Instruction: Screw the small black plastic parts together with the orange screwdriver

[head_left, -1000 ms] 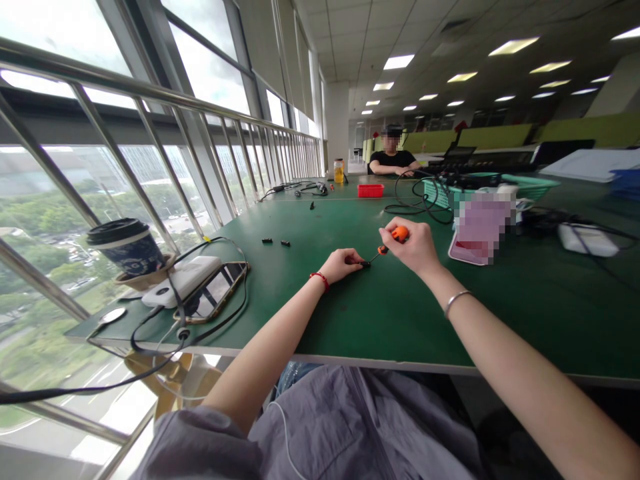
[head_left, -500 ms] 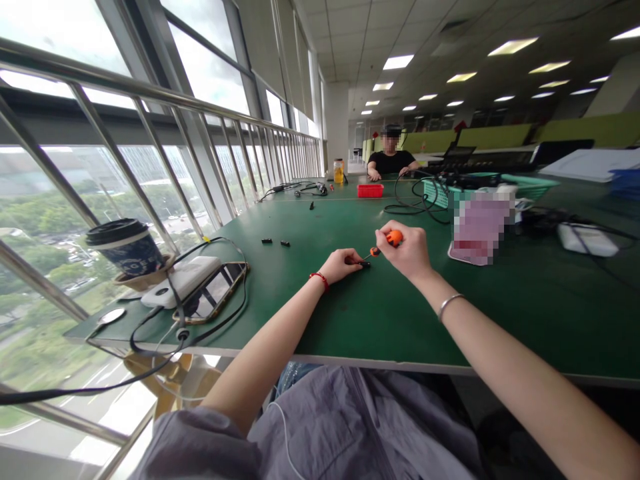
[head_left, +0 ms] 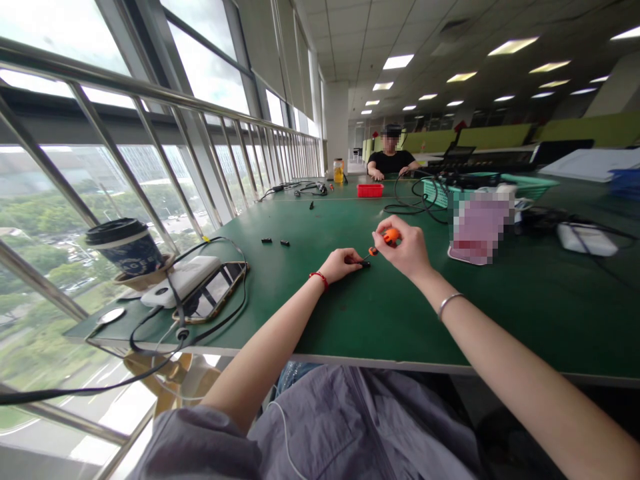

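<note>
My right hand (head_left: 407, 247) is closed around the orange handle of a screwdriver (head_left: 391, 236), whose shaft slants down to the left. Its tip meets a small black part (head_left: 366, 264) on the green table. That part is pinched in the fingertips of my left hand (head_left: 344, 263), low against the tabletop; the fingers cover much of it. Two similar small black parts (head_left: 285, 243) lie to the left, and another small black piece (head_left: 311, 205) sits farther back.
At left stand a paper cup (head_left: 125, 248), a white power bank (head_left: 183, 281) and a phone (head_left: 213, 293) among cables. A red tray (head_left: 370, 191), a jar (head_left: 339, 172) and a teal basket (head_left: 533, 190) are farther off. A person (head_left: 393, 160) sits across the table.
My right hand has shifted slightly up and left, and its fingers have loosened and turned around the screwdriver handle. My left hand stays put on the black part.
</note>
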Action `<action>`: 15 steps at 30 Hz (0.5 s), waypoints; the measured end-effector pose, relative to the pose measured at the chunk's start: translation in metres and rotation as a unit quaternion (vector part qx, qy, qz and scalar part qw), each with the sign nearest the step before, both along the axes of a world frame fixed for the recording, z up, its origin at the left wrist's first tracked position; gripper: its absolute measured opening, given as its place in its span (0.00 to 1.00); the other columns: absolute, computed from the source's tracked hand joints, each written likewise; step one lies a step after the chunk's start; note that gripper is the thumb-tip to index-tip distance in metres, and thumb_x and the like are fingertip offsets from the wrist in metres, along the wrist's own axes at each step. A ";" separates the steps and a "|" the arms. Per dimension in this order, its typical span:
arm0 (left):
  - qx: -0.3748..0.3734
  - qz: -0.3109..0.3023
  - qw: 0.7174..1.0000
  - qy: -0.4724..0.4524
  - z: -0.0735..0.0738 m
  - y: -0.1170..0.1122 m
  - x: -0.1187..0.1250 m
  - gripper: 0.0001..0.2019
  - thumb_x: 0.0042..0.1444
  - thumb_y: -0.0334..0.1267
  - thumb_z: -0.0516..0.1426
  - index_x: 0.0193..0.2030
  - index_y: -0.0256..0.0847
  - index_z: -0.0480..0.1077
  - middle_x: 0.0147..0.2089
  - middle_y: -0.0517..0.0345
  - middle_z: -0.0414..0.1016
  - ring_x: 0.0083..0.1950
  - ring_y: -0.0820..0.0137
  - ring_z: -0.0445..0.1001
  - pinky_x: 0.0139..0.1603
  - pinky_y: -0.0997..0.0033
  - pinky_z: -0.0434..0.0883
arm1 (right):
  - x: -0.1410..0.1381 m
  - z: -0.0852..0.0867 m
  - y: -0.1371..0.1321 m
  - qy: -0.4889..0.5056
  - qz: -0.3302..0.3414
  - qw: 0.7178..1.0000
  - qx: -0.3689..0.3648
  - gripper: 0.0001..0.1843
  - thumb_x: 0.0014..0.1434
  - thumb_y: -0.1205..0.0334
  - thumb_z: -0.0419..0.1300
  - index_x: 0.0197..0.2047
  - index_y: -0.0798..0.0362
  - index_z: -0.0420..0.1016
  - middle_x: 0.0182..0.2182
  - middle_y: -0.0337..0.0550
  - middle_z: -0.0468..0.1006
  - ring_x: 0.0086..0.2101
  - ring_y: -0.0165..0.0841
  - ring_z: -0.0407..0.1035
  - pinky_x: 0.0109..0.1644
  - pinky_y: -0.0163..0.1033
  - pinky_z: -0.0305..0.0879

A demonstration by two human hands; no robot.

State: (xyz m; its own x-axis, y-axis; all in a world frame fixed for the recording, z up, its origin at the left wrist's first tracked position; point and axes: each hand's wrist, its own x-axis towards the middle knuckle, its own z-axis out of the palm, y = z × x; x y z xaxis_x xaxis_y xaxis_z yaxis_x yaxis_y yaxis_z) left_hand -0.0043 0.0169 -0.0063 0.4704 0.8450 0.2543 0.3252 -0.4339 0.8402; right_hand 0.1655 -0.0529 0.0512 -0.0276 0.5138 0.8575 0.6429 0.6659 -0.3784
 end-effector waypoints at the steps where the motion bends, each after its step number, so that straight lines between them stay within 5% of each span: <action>1: 0.000 0.000 1.000 -0.001 0.000 0.001 0.000 0.03 0.47 0.28 0.61 0.29 0.33 0.71 0.30 0.57 0.77 0.32 0.75 0.73 0.39 0.74 0.71 | 0.000 0.000 0.000 0.006 0.009 1.000 0.001 0.07 0.52 0.56 0.58 0.32 0.49 0.67 0.21 0.36 0.71 0.21 0.29 0.64 0.29 0.34 0.60; 5: 0.002 0.001 1.000 -0.004 -0.001 0.001 0.000 0.03 0.46 0.28 0.62 0.28 0.33 0.71 0.30 0.57 0.77 0.32 0.75 0.72 0.39 0.74 0.70 | 0.001 -0.002 0.002 0.014 0.047 0.999 0.017 0.15 0.50 0.61 0.59 0.42 0.50 0.66 0.26 0.36 0.74 0.24 0.29 0.68 0.31 0.34 0.63; 11: 0.004 -0.001 1.000 -0.001 0.001 -0.002 0.000 0.03 0.47 0.28 0.61 0.29 0.33 0.71 0.31 0.56 0.77 0.33 0.74 0.73 0.40 0.73 0.71 | 0.002 0.000 0.002 0.006 0.004 1.000 -0.007 0.12 0.53 0.53 0.61 0.37 0.50 0.68 0.17 0.31 0.66 0.19 0.27 0.60 0.27 0.34 0.57; 15: 0.005 0.002 1.000 -0.003 0.000 -0.001 0.000 0.03 0.46 0.28 0.62 0.28 0.33 0.70 0.31 0.56 0.77 0.33 0.74 0.73 0.41 0.73 0.71 | 0.002 0.000 0.001 0.006 0.028 1.000 -0.001 0.15 0.53 0.55 0.61 0.42 0.49 0.68 0.23 0.34 0.72 0.22 0.28 0.64 0.29 0.34 0.60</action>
